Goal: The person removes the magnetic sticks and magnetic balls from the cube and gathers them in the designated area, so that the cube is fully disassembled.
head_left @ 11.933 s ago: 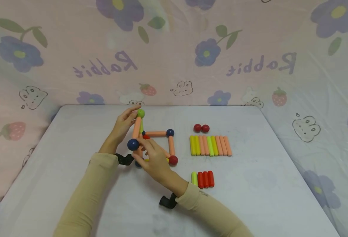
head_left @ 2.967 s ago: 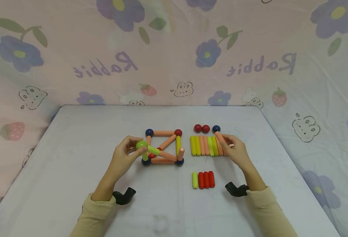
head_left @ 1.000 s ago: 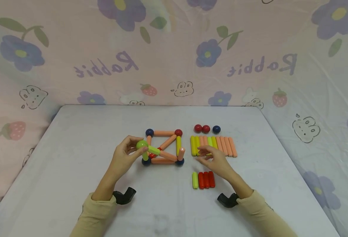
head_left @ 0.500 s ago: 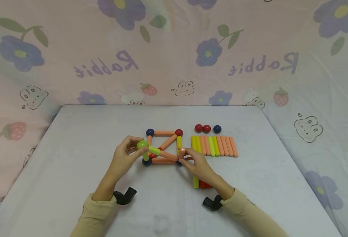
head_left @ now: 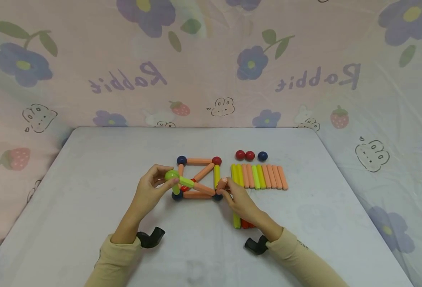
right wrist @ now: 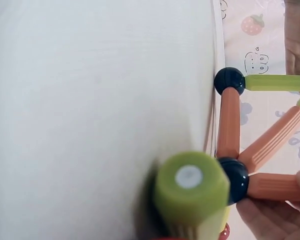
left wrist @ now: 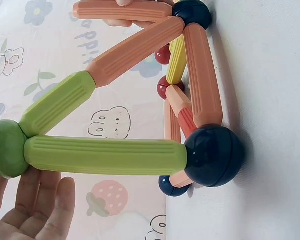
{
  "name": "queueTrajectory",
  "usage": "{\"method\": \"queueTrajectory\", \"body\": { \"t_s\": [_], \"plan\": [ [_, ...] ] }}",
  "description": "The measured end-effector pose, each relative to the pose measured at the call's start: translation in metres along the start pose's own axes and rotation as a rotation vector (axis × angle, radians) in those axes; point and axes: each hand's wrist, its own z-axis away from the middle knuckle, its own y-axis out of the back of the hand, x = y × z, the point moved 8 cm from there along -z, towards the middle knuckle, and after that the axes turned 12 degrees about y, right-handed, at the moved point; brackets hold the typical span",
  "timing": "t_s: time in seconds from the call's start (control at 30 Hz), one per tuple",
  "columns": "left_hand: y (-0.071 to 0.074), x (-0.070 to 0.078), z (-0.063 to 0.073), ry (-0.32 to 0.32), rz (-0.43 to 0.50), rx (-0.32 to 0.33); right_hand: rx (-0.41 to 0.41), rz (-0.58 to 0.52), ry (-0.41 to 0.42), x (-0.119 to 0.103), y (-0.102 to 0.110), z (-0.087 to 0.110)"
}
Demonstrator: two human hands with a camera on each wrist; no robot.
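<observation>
A green ball (head_left: 172,175) is pinched by the left hand (head_left: 151,190); an orange stick (head_left: 222,183) is gripped by the right hand (head_left: 242,202).

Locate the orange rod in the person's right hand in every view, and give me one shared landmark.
Head: the orange rod is slightly right of centre, below mid-height.
Left wrist: the orange rod lies at the top edge, mostly left of centre.
Right wrist: the orange rod reaches toward the right edge, below mid-height.
Shared landmark: the dark blue ball at the rod's lower end.
</observation>
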Motion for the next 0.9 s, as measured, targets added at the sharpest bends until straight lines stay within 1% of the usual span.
{"method": "queueTrajectory", "body": {
  "t_s": [0.13, 0.27, 0.33, 0.43, 0.6, 0.77, 0.9],
  "plan": [
    [0.000, 0.000, 0.000, -0.001, -0.007, 0.001, 0.009, 0.005, -0.036, 0.002, 0.002, 0.000],
    [0.000, -0.001, -0.001, 0.002, -0.010, 0.000, 0.035, -0.018, -0.104, 0.006, 0.005, 0.000],
    [-0.001, -0.001, -0.001, 0.003, -0.012, 0.000, 0.040, -0.035, -0.119, 0.008, 0.006, 0.001],
    [-0.001, -0.001, -0.001, 0.003, -0.016, 0.000, 0.039, -0.036, -0.122, 0.009, 0.008, 0.004],
    [0.000, 0.000, -0.001, -0.002, -0.007, 0.001, 0.065, -0.011, -0.136, 0.013, 0.016, 0.009],
    [0.001, 0.000, -0.001, -0.003, -0.002, -0.001, 0.078, 0.035, -0.155, 0.019, 0.028, 0.015],
    [0.000, 0.000, -0.001, -0.001, -0.003, -0.003, 0.119, 0.058, -0.135, 0.023, 0.041, 0.021]
  ]
}}
